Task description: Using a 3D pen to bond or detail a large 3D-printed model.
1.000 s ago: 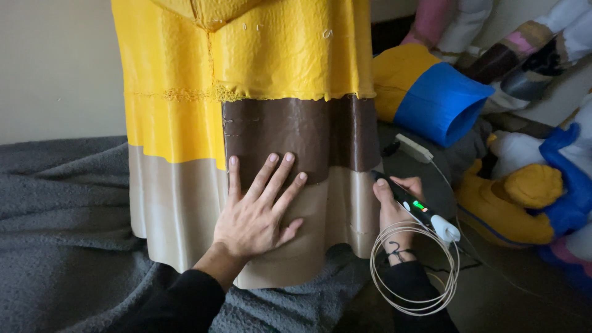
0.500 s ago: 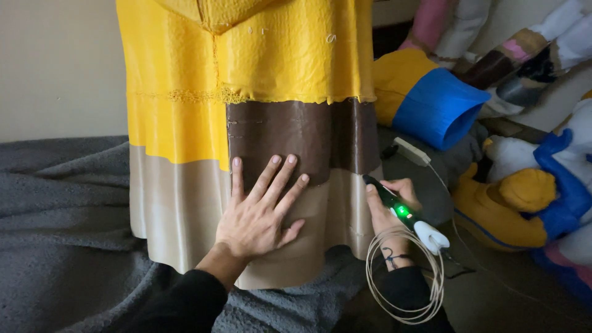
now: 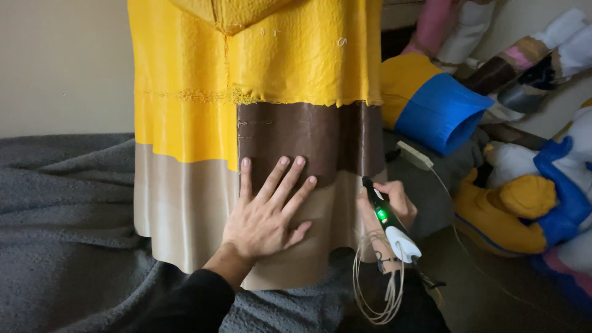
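A tall ribbed plastic piece (image 3: 246, 74) in yellow, brown and beige bands stands upright on a grey blanket. My left hand (image 3: 265, 213) lies flat on its front, fingers spread across the seam between brown and beige. My right hand (image 3: 385, 206) grips a black and white pen-shaped tool (image 3: 390, 222) with a green light. The tool's tip touches the right edge of the piece, where brown meets beige. A loop of thin pale filament (image 3: 379, 283) hangs from the tool's white rear end.
The grey blanket (image 3: 68, 234) covers the surface at left and below. At right lie a yellow and blue tube-shaped part (image 3: 431, 105), a yellow, blue and white figure (image 3: 542, 203) and other coloured parts. A white power adapter (image 3: 414, 155) with a cable lies behind my right hand.
My right hand and the pen tool have shifted slightly left, closer to the piece's right edge. My left hand stays flat in the same place.
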